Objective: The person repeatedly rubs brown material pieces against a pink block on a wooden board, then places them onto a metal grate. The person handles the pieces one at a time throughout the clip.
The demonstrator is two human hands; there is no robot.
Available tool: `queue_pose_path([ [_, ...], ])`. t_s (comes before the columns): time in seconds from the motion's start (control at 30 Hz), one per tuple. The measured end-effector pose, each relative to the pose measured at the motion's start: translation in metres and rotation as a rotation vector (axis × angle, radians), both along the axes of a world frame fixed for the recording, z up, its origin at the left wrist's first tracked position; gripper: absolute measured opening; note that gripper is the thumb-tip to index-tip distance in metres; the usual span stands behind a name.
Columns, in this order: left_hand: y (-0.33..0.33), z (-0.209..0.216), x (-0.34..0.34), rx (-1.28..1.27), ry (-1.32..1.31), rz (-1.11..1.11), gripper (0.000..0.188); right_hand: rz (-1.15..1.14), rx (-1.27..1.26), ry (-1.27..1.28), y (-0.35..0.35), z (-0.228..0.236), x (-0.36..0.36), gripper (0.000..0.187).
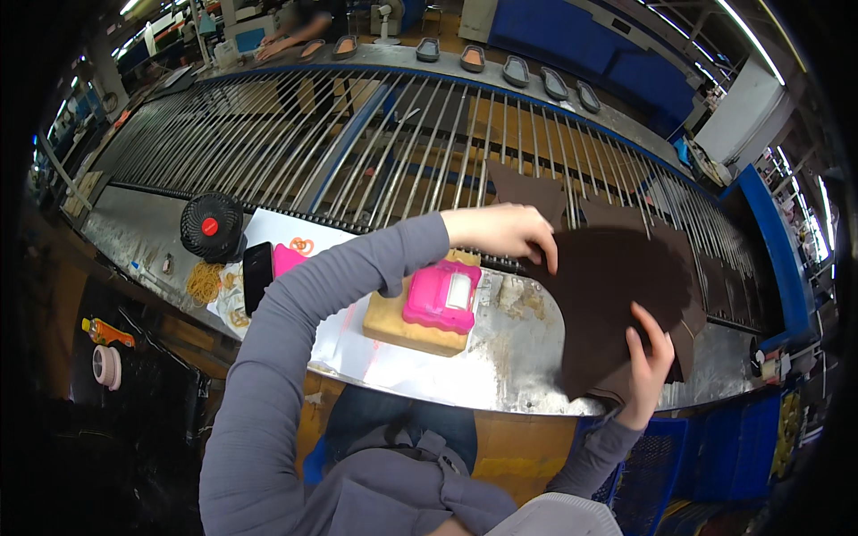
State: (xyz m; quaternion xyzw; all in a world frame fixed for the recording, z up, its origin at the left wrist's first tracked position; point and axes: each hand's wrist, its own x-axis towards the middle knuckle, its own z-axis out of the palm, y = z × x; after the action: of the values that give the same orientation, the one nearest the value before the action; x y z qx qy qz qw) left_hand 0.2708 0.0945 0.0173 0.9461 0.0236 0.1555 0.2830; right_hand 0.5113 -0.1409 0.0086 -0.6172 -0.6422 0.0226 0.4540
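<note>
A stack of dark brown flat cut pieces (608,304), perhaps leather or fabric, lies at the right of the metal table and overlaps the rollers. My left hand (505,230) reaches across to the far left corner of the top piece, its fingers bent closed around that edge; the thumb is mostly hidden. On the near right part of the same piece rests my right hand (651,362), fingers stretched and apart. Left of the stack, a pink plastic object with a white label (442,295) sits on a tan block (416,332).
A roller conveyor (402,152) spans the far side, with several shoe-sole-shaped trays (516,71) beyond. At left are a black fan (212,226), rubber bands (206,282) and a black-and-pink object (261,275). Blue crates (652,464) stand below right. Another person's arm (290,40) shows far left.
</note>
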Motion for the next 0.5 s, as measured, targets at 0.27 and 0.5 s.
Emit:
queue_pose_path([
  [0.27, 0.038, 0.024, -0.146, 0.167, -0.694, 0.850, 0.033, 0.212, 0.012, 0.976, 0.196, -0.058, -0.009, 0.043],
  [0.5, -0.029, -0.086, -0.310, -0.497, -0.886, 1.471, 0.037, -0.089, -0.188, 1.238, 0.336, -0.182, -0.041, 0.046],
])
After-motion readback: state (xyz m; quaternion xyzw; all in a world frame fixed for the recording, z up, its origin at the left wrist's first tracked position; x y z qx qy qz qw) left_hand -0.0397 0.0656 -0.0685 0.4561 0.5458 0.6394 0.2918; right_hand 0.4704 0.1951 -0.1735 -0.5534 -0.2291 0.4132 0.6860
